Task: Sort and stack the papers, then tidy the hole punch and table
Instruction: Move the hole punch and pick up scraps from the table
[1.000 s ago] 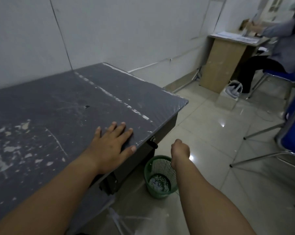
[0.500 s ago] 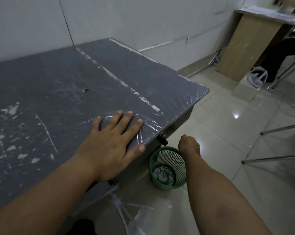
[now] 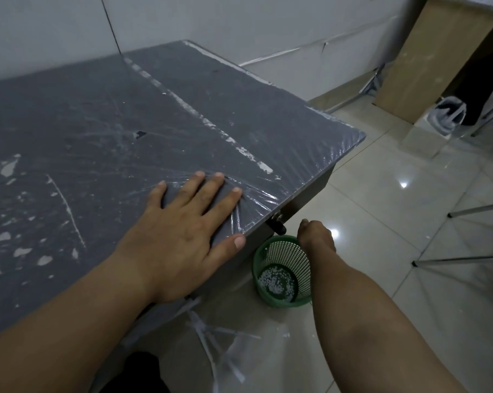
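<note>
Two hands show in the head view. Left hand (image 3: pixel 183 231) lies flat, fingers spread wide, on the desk (image 3: pixel 239 109) near its 4 o'clock edge. Right hand (image 3: pixel 316 236) hangs curled over the green basket (image 3: pixel 289 252) at 5 o'clock; if it holds something, I cannot tell. Papers and hole punch are not visible. To sweep well, I think, keep the palm flat and push the white flecks (image 3: pixel 21 251) from 9 o'clock toward the basket.

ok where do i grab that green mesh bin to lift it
Take the green mesh bin by its top rim, from above on the right, since the table crowds its left side. It stands upright and open-topped with loose paper dots inside, so lift it level. The right hand hangs at that rim.
</note>
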